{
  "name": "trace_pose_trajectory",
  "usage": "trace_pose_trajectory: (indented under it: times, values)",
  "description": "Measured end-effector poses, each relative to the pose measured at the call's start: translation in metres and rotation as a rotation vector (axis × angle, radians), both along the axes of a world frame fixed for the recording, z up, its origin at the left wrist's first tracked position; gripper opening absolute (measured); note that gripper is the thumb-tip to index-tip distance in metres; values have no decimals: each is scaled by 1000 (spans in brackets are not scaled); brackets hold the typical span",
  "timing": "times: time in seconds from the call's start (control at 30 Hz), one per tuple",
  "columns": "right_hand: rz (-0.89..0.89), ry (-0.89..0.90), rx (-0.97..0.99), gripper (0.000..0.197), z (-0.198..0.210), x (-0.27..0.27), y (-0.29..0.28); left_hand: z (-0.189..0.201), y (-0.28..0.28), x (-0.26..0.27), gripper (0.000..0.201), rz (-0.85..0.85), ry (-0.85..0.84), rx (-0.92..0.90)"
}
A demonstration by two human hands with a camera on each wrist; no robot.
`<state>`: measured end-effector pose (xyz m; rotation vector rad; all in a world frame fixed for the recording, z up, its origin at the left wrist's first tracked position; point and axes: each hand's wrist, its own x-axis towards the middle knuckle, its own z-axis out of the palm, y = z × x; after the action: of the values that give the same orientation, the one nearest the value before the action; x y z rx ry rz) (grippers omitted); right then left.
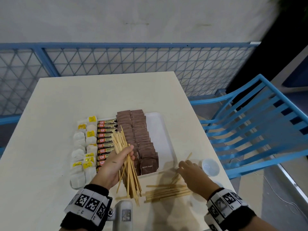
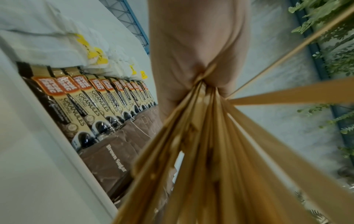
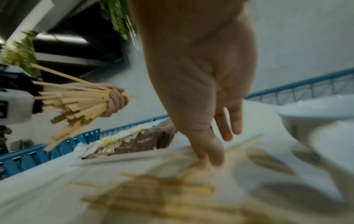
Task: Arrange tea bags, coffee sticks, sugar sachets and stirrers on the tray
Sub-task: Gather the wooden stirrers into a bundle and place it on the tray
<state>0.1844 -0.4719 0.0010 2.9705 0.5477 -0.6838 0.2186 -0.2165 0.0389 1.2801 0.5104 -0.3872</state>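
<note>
A white tray (image 1: 164, 130) lies mid-table. From left to right it carries tea bags (image 1: 83, 147) with yellow tags, a row of coffee sticks (image 1: 106, 140) and two columns of brown sugar sachets (image 1: 141, 135); its right strip is bare. Whether the tea bags lie inside the rim I cannot tell. My left hand (image 1: 115, 164) grips a fanned bundle of wooden stirrers (image 1: 128, 172) over the tray's front edge, fingers curled round it (image 2: 191, 60). My right hand (image 1: 191, 174) reaches down by the tray's front right corner, its straight fingertips (image 3: 210, 151) touching loose stirrers (image 1: 166, 191) on the table.
A small white bowl (image 1: 210, 166) stands just right of my right hand, near the table's right edge. A blue slatted chair (image 1: 250, 122) is beside the table on the right. A blue mesh fence (image 1: 116, 60) runs behind. A white device (image 1: 123, 214) sits at the near edge.
</note>
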Motion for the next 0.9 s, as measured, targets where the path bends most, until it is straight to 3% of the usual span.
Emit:
trace_pose_trajectory:
  times: [0.13,0.2,0.43,0.7,0.9]
  values:
    - [78,-117,-12,28,2,3,1,1,4,-1,18,16,5,0]
    - [84,-76,-5,20,3,3,2,1,5,-3,16,24,0,7]
    - [160,19,6,33,-7,2,-2,-1,11,-3,16,39,5,-10]
    - [216,-14,51,30,-5,9,9,-2,17,-4,21,41,-15,-15]
    - [294,56,22,28,8,8,24,-5,21,-5,20,46,-19,1]
